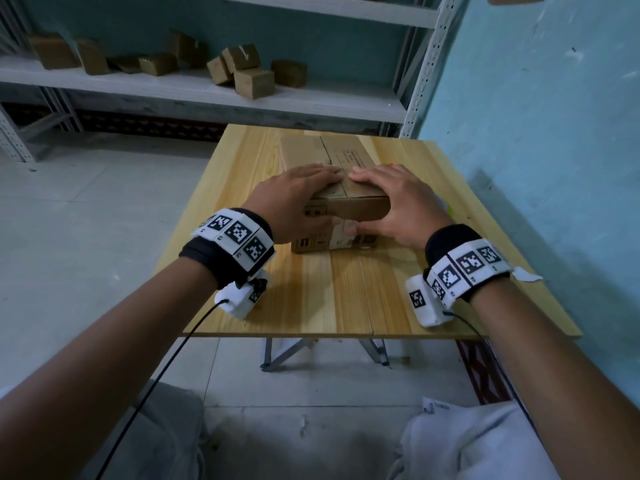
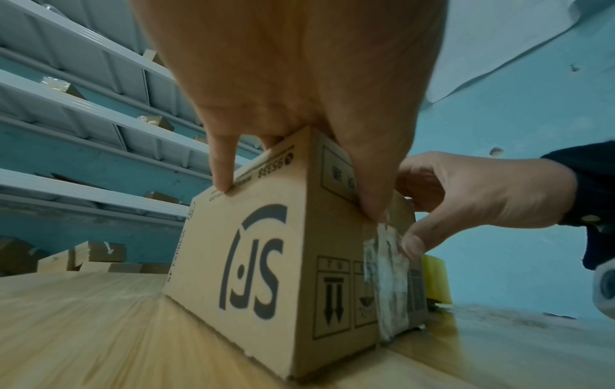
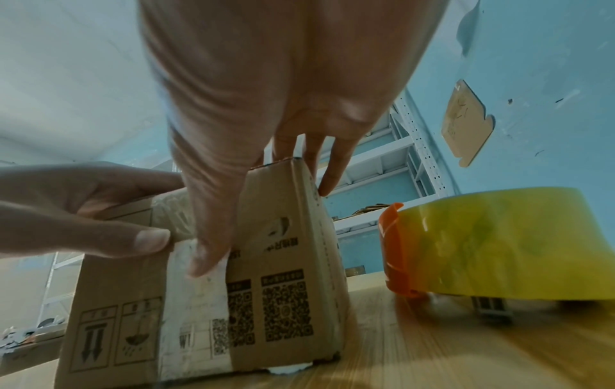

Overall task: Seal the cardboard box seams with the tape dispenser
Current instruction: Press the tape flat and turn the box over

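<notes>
A brown cardboard box (image 1: 346, 207) lies lengthwise on the wooden table (image 1: 346, 299), its top flaps closed along a centre seam. My left hand (image 1: 294, 199) lies flat on the top's left half and my right hand (image 1: 398, 199) on the right half. Both thumbs press a strip of clear tape (image 2: 389, 284) running down the near end face, also seen as the tape strip (image 3: 196, 302) in the right wrist view. The tape dispenser (image 3: 499, 244), with a yellow roll and orange guard, rests on the table just right of the box, mostly hidden behind my right hand in the head view.
A blue wall (image 1: 536, 133) runs close along the table's right side. Beyond the table stands a grey metal shelf (image 1: 173, 91) holding several small cardboard boxes (image 1: 242, 71). Bare tabletop lies between the box and the near edge.
</notes>
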Motion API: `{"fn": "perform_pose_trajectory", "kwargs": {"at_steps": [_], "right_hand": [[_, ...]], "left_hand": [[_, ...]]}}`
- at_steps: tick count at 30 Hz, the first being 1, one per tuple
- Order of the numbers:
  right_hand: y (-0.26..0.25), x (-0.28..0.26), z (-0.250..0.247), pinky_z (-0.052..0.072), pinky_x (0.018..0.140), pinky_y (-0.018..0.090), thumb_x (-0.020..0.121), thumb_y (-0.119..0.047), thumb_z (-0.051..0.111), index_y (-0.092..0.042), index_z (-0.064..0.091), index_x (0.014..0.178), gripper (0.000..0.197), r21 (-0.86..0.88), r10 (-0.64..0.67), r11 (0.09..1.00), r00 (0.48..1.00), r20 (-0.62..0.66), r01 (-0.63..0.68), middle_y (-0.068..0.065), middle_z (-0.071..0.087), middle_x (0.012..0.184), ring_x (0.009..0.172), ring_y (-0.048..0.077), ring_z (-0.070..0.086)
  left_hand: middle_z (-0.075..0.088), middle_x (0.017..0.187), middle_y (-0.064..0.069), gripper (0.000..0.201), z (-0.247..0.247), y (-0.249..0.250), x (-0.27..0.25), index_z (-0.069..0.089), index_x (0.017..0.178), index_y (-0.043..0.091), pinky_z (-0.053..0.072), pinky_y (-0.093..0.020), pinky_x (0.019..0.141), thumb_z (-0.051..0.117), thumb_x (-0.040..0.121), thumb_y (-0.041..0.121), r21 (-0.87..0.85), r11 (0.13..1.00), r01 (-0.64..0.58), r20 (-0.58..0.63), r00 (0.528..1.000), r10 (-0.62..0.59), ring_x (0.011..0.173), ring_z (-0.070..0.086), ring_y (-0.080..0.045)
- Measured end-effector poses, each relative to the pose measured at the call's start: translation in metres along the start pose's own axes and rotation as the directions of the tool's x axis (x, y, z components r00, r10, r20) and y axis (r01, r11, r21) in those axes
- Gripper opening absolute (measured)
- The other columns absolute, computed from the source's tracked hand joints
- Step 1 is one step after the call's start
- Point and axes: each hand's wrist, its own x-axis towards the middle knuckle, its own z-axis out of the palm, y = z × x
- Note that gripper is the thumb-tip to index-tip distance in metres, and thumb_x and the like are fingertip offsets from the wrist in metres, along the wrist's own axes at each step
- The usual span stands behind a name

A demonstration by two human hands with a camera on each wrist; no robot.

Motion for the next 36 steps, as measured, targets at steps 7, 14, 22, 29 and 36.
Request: {"fn": "perform_pose_trajectory", "kwargs": {"at_steps": [7,14,22,29,36], "right_hand": [[0.0061,-0.0005,0.0023,0.03,0.105,0.026,0.074,-0.043,0.08,-0.025,0.053,0.14,0.073,0.027,-0.009,1.0,1.0,-0.024,0.01,-0.008,0.052,0.145,0.128,0.012,0.045],[0.0059,-0.0003,0.0026,0.028,0.105,0.024,0.076,-0.044,0.078,-0.023,0.054,0.139,0.071,0.009,-0.025,1.0,0.999,-0.028,0.026,-0.007,0.052,0.144,0.128,0.012,0.045],[0.0011,0.0025,0.0034,0.03,0.1,0.02,0.083,-0.057,0.066,-0.025,0.059,0.134,0.06,0.045,0.007,0.999,0.995,-0.096,-0.003,-0.009,0.056,0.14,0.125,0.007,0.046],[0.0,0.0014,0.004,0.03,0.098,0.02,0.082,-0.056,0.066,-0.026,0.059,0.134,0.061,0.031,0.008,1.0,0.996,-0.084,-0.005,-0.009,0.056,0.14,0.124,0.01,0.046],[0.0001,0.0014,0.0034,0.032,0.096,0.023,0.086,-0.057,0.062,-0.026,0.061,0.132,0.055,0.022,-0.002,1.0,0.996,-0.091,0.004,-0.01,0.058,0.138,0.122,0.011,0.048]], "left_hand": [[0.036,0.151,0.009,0.07,0.0013,-0.0017,0.0004,0.034,0.146,0.028,0.034,-0.041,0.107,0.065,0.085,0.041,-0.021,1.0,-0.007,0.013,1.0,0.008,0.141,0.027,-0.011],[0.036,0.151,0.009,0.069,0.0023,-0.0018,0.0014,0.034,0.146,0.028,0.036,-0.042,0.108,0.064,0.085,0.04,0.005,1.0,-0.016,0.001,1.0,0.016,0.141,0.028,-0.012],[0.038,0.15,0.007,0.062,0.003,-0.003,0.0027,0.037,0.145,0.026,0.036,-0.039,0.106,0.052,0.09,0.051,-0.003,0.999,-0.037,-0.027,0.999,0.036,0.14,0.029,-0.011],[0.039,0.149,0.007,0.06,0.0044,-0.0028,0.001,0.037,0.144,0.026,0.036,-0.038,0.106,0.054,0.091,0.046,-0.008,0.999,-0.044,-0.032,0.999,0.044,0.14,0.03,-0.012],[0.039,0.15,0.007,0.056,0.0028,-0.0065,0.0033,0.038,0.145,0.026,0.032,-0.038,0.109,0.044,0.094,0.05,-0.058,0.997,-0.042,0.004,0.999,0.042,0.141,0.028,-0.011]]}}
